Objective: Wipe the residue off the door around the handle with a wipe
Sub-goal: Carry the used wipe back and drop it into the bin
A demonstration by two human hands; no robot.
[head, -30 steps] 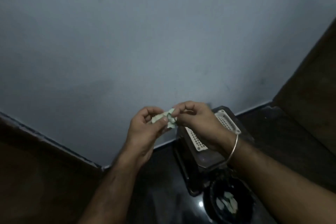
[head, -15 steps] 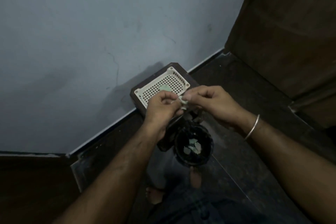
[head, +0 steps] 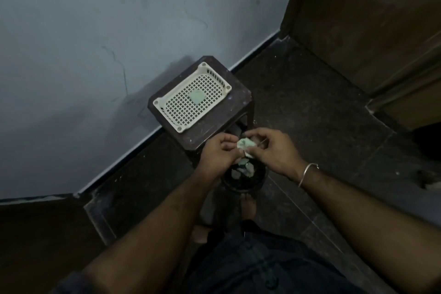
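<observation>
Since the earlier frames the view has tipped downward and both hands have drifted from over the white perforated plastic tray (head: 192, 96) to just past the near corner of the dark square stool (head: 243, 100) that carries it, above the small black round bin (head: 256, 182) on the floor. The left hand (head: 218, 150) and right hand (head: 274, 150) meet around a crumpled pale green wipe (head: 244, 145), fingers curled close and pinching it from both sides, seemingly working it open or tearing it. One pale green piece (head: 196, 98) lies near the tray's centre; more scraps sit in the bin. A careless pull could likely shred the wipe or drop it into the bin. The brown wooden door (head: 372, 19) stands well apart at the right, its handle out of view.
</observation>
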